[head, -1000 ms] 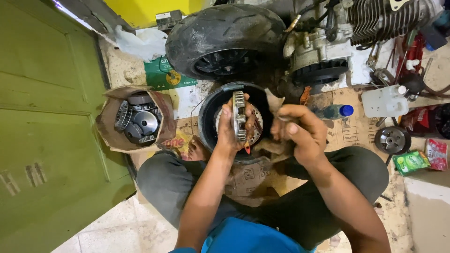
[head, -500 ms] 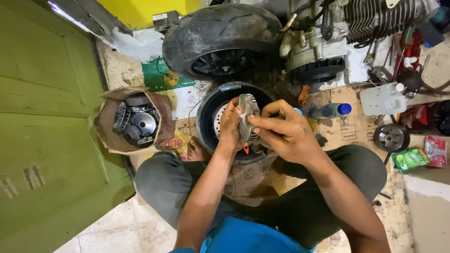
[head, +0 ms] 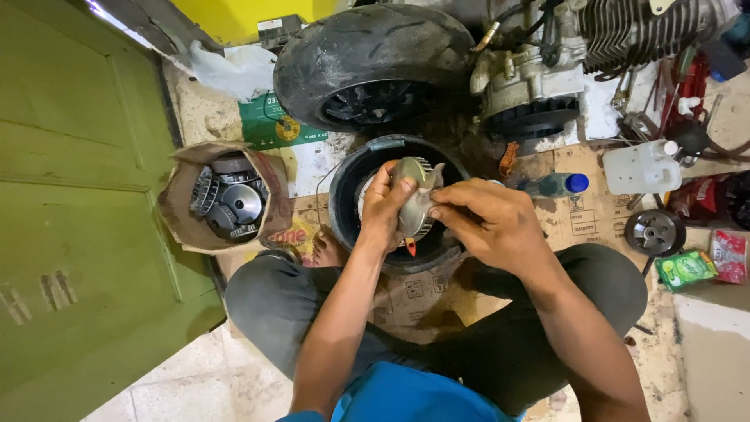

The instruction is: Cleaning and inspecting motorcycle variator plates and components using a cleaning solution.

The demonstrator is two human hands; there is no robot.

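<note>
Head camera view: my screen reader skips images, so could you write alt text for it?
Both hands, left and right, hold a round metal part above a black bowl on cardboard. A box of metal parts sits on the left; a tyre and engine lie beyond.

green door (head: 78, 195), black tyre (head: 367, 55), blue-capped bottle (head: 556, 185).
</note>
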